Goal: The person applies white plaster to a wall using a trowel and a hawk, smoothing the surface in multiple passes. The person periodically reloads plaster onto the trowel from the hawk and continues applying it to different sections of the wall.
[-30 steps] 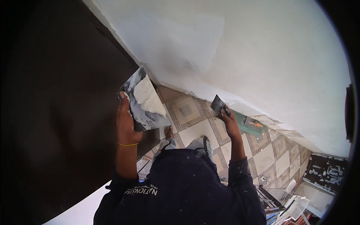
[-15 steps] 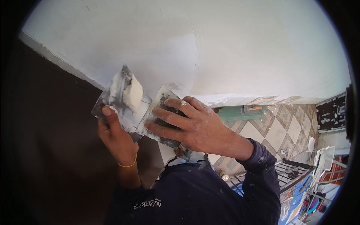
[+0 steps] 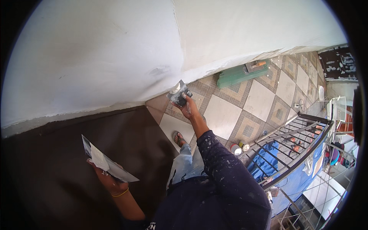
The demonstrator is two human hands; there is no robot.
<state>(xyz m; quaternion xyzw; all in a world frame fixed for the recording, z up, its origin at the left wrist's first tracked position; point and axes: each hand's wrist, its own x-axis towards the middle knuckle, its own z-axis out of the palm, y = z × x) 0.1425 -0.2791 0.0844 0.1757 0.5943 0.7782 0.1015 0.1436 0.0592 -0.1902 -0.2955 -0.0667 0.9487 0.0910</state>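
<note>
My left hand (image 3: 111,182) grips a flat metal plate (image 3: 125,175) tilted over a dark brown surface (image 3: 50,172), with its fingers wrapped round the underside. A thick slab of white putty (image 3: 100,159) lies on that plate. Reaching forward, my right hand (image 3: 188,109) holds a flat putty blade (image 3: 179,99), thumb pressed on its face. A dab of white putty (image 3: 174,89) sits on the blade's far edge. The blade is near the foot of the white wall (image 3: 126,50); whether it touches the wall I cannot tell. A grey smudged patch (image 3: 159,71) marks the wall just above.
On the patterned tile floor (image 3: 222,111) a green board (image 3: 234,78) lies along the wall, bearing a trowel (image 3: 255,66) with an orange handle. To the right stand a black metal railing (image 3: 293,153), a blue sheet (image 3: 264,161) and a can (image 3: 236,149). My sandalled foot (image 3: 177,138) is below.
My hands have moved apart: the right took its blade forward toward the wall's foot, and the left lowered its plate to the left. Putty now shows on the right blade. The view has shifted.
</note>
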